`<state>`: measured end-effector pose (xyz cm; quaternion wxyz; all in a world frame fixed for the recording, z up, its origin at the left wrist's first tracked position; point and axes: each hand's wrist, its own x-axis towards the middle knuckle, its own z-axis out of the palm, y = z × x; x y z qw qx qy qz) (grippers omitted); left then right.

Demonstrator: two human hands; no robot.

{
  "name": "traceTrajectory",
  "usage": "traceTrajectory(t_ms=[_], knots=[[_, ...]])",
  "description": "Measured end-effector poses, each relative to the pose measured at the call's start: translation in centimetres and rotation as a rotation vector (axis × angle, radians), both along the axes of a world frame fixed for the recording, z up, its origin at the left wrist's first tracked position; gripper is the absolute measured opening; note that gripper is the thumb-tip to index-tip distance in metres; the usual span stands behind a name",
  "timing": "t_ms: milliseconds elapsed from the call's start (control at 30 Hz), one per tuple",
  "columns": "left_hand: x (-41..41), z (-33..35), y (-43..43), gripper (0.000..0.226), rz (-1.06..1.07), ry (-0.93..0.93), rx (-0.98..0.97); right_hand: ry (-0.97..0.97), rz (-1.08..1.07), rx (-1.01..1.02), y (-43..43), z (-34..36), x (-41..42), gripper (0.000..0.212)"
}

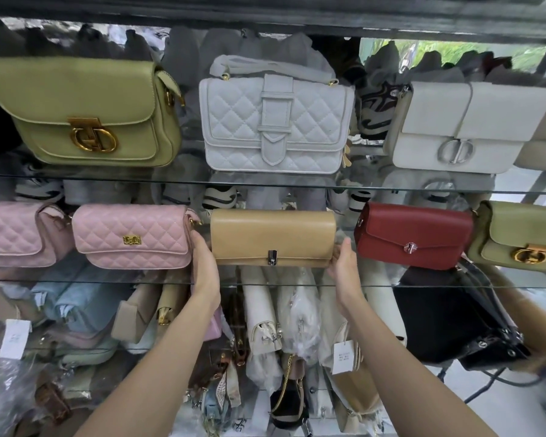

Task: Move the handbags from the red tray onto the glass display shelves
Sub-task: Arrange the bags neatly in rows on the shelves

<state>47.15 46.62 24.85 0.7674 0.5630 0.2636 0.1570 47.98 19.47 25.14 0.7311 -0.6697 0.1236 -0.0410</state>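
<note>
Here, I saw tan handbag point(273, 238) upright on glass shelf point(265, 285), between pink handbag point(133, 236) and red handbag point(413, 236), left hand point(204, 266), right hand point(344, 266) gripping its 2 ends.

One wide-angle camera on the person's head faces forward and slightly down, close to the glass shelves point(108, 179). Forearms enter from the bottom edge. The left hand point(204, 263) and right hand point(344, 263) grip the tan handbag point(271, 236) mid-frame.
</note>
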Motion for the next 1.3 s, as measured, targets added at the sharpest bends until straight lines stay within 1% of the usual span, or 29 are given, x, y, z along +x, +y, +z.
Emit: traceTrajectory(t_ms=[33,67,133,167,200,233,267,333,400,567,733,867,967,1033,1100,1167,1233,1300], knots=[[-1.5,1.4,-1.0,0.1,0.014,-0.012,0.037,-0.004,-0.015,-0.015,0.3,1.5,-1.3,0.109],[-2.9,2.5,-1.8,0.084,0.06,-0.032,0.082,-0.015,-0.031,-0.033,0.7,3.5,-2.9,0.096],[-5.1,3.8,-3.0,0.05,0.195,-0.034,0.195,-0.029,-0.088,-0.05,0.9,5.5,-4.6,0.065],[-6.1,4.4,-3.4,0.037,0.241,-0.036,0.236,-0.04,-0.128,-0.041,0.7,5.9,-5.0,0.049],[-6.9,5.1,-3.9,0.028,0.256,-0.05,0.26,-0.053,-0.16,-0.037,0.3,6.4,-5.4,0.034],[-7.4,5.8,-4.3,0.022,0.248,-0.07,0.268,-0.076,-0.183,-0.038,0.0,6.8,-5.7,0.024],[-7.8,6.6,-4.9,0.018,0.227,-0.092,0.266,-0.101,-0.195,-0.048,-0.3,7.2,-5.9,0.018],[-8.4,8.6,-6.6,0.016,0.164,-0.166,0.285,-0.155,-0.189,-0.058,-0.9,8.3,-6.4,0.018],[-8.8,10.5,-8.6,0.021,0.105,-0.259,0.297,-0.202,-0.197,-0.024,-1.8,10.0,-6.9,0.022],[-9.1,15.3,-13.7,0.031,-0.063,-0.444,0.245,-0.318,-0.236,0.011,-5.6,14.9,-7.8,0.024],[-7.8,19.1,-18.7,0.031,-0.207,-0.513,0.238,-0.404,-0.252,0.031,-10.7,18.3,-6.9,0.022],[-6.1,21.1,-23.2,0.031,-0.278,-0.567,0.308,-0.441,-0.24,0.021,-14.9,20.3,-5.3,0.021],[-4.2,22.6,-26.7,0.031,-0.287,-0.594,0.346,-0.472,-0.242,0.005,-18.6,21.7,-3.7,0.02],[-2.6,23.5,-28.4,0.031,-0.239,-0.587,0.353,-0.48,-0.239,0.016,-20.8,22.3,-2.4,0.018],[-1.1,24.1,-29.6,0.029,-0.182,-0.553,0.32,-0.482,-0.232,0.018,-22.4,22.7,-1.3,0.019],[0.4,24.6,-30.3,0.029,-0.169,-0.492,0.29,-0.471,-0.216,0.023,-23.5,22.8,-0.6,0.025],[1.7,25.1,-30.9,0.035,-0.187,-0.433,0.244,-0.462,-0.199,0.016,-24.3,22.9,0.2,0.029],[2.7,25.3,-31.3,0.051,-0.206,-0.406,0.205,-0.451,-0.191,0.018,-24.9,23.1,0.8,0.032]])
